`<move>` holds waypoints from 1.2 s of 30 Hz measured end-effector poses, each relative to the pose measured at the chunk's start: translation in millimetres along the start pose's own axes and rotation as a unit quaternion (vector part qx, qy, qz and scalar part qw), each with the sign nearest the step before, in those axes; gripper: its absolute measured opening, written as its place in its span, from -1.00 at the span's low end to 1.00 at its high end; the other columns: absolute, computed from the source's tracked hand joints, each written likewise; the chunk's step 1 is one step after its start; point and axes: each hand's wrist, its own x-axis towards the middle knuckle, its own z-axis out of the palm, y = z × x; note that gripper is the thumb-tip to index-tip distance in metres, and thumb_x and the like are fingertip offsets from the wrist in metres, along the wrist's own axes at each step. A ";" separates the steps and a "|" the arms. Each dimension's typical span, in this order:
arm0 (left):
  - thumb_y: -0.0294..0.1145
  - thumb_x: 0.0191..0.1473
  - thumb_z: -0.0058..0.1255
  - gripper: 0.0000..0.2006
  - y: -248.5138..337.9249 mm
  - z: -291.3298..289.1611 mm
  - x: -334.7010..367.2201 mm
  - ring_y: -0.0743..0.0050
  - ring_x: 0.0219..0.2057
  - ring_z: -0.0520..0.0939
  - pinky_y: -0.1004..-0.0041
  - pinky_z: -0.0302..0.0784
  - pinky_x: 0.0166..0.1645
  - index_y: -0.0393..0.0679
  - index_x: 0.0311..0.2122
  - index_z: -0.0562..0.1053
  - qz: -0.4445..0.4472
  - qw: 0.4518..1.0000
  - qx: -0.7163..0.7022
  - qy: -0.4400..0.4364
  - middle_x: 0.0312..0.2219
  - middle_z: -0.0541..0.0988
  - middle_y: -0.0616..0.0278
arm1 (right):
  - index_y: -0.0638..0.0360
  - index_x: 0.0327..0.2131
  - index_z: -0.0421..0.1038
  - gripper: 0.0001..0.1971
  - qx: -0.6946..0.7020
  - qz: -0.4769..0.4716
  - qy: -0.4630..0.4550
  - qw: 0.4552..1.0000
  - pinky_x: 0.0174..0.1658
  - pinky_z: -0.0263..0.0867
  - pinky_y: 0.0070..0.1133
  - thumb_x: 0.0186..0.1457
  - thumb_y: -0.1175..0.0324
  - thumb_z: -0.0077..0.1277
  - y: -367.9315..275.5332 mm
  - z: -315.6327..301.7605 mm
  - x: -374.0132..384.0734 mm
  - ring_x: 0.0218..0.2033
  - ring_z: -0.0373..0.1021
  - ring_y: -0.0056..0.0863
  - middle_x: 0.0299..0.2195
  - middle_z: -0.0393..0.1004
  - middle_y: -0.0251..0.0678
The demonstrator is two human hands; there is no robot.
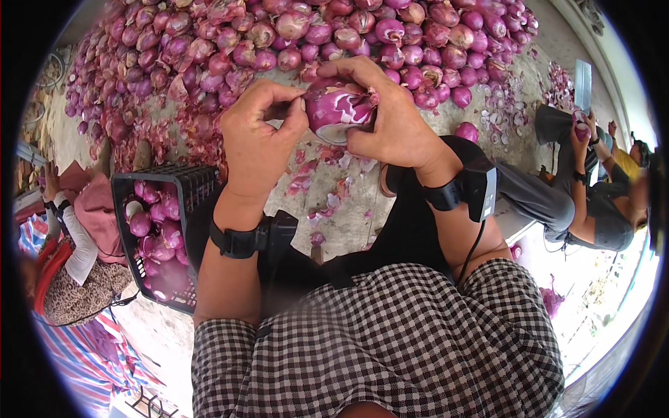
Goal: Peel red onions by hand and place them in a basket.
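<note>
A large red onion (339,111) is held up before me, above my knees. Its outer skin is partly torn, showing pale streaks, and a flat, pale cut end faces toward me. My right hand (397,115) is wrapped round its right side, fingers over the top and thumb underneath. With thumb and forefinger pressed together, my left hand (259,132) pinches at the skin on the onion's left edge. Whatever bit of skin lies between those fingertips is too small to make out. Both wrists wear black straps with small boxes.
A big heap of red onions (300,31) spreads across the floor ahead. At my left stands a black plastic crate (182,177) holding peeled onions. Loose skins (327,202) litter the concrete between my legs. Co-workers sit on both sides; the one at right holds a knife (582,85).
</note>
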 end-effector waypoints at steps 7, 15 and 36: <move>-0.61 0.03 -0.04 -0.92 -8.2 6.4 1.2 0.71 -0.50 0.48 0.64 0.41 -0.39 -0.26 -0.33 0.45 -0.128 0.963 -0.231 0.060 -0.50 0.51 0.36 | 0.22 0.02 0.23 -0.31 0.172 -0.019 -0.033 0.984 0.03 0.24 -0.53 -0.37 0.61 0.00 -0.8 4.2 -3.0 -0.04 0.30 -0.46 -0.07 0.32 -0.25; -0.42 0.10 -0.05 -0.83 -15.9 -11.1 5.7 0.59 -0.40 0.46 0.59 0.37 -0.24 -0.25 -0.23 0.48 -0.213 0.930 -0.301 0.015 -0.42 0.47 0.32 | 0.28 0.06 0.16 -0.28 0.398 0.034 -0.004 0.917 0.07 0.22 -0.53 -0.37 0.57 -0.06 -2.6 -9.2 0.0 -0.02 0.30 -0.48 -0.04 0.33 -0.23; -0.63 -0.05 0.06 -0.76 14.0 -12.9 -1.3 0.56 -0.36 0.54 0.49 0.66 -0.44 -0.32 -0.20 0.41 -0.061 0.976 -0.186 -0.092 -0.36 0.52 0.19 | 0.31 0.05 0.16 -0.28 0.340 0.034 -0.018 0.940 0.11 0.17 -0.56 -0.38 0.56 -0.04 3.3 -8.2 2.0 0.01 0.28 -0.47 0.00 0.31 -0.21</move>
